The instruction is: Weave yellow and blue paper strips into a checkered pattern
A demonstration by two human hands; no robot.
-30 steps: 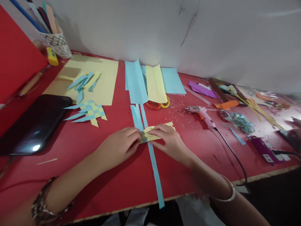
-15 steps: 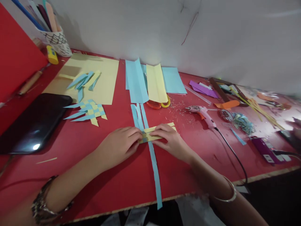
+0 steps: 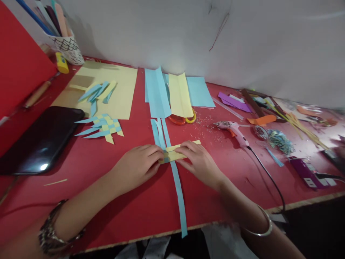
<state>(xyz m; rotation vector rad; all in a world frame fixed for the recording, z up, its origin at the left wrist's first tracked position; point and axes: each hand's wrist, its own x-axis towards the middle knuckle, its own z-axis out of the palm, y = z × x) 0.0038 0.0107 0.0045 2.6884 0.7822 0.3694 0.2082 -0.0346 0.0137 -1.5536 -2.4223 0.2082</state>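
Observation:
Yellow paper strips (image 3: 174,155) lie crosswise over blue paper strips (image 3: 179,198) in front of me, interlaced where they meet. One long blue strip runs toward me and hangs past the table edge. My left hand (image 3: 141,163) presses its closed fingertips on the left end of the crossing and hides part of it. From the other side, my right hand (image 3: 198,162) grips a yellow strip between thumb and fingers. A woven blue-and-yellow paper piece with pointed ends (image 3: 105,127) lies off to the left.
Left are a black phone (image 3: 43,140), cut strips on a yellow sheet (image 3: 124,93) and a pen cup (image 3: 70,48). Folded blue paper (image 3: 159,93) and scissors (image 3: 178,119) lie behind. Right are a corded pink glue gun (image 3: 233,131), yarn (image 3: 280,142) and a purple power strip (image 3: 308,172).
Both hands stay at the strips, with the right fingers shifted very slightly along the yellow strip. The whole view has moved a little; little else differs.

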